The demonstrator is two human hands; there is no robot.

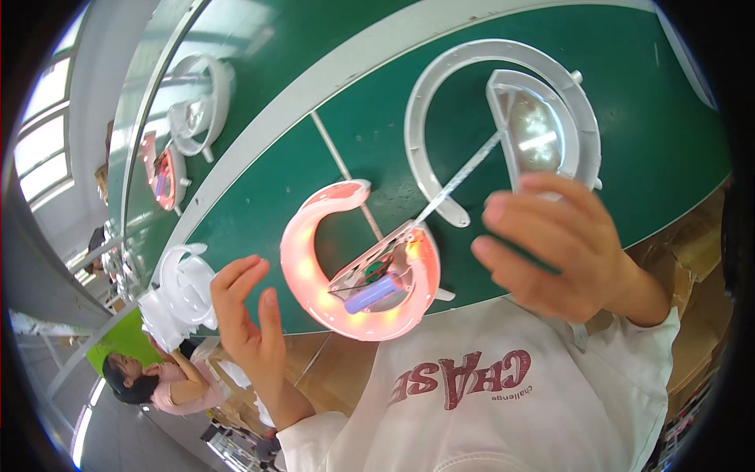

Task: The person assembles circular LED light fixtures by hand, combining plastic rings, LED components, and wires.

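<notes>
A C-shaped plastic housing (303, 256) glows pink and orange from inside at the table's near edge. In its open compartment lie a purple cylindrical battery (373, 293), a small green circuit board (377, 271) and thin wires. My left hand (250, 318) is just left of this housing, fingers raised and apart, holding nothing I can see. A matching white housing (421, 118) lies behind on the right, with a shiny inner compartment. My right hand (554, 252) hovers in front of it, slightly blurred, fingers bent but apart. A pale strip (460, 181) spans the two housings.
The green table (645, 157) has a pale raised divider (307, 94) along its far side. More white housings (197, 102) lie beyond it, and others are stacked at left (181, 291). A person in pink (177, 385) sits at left. Cardboard (700, 244) is at right.
</notes>
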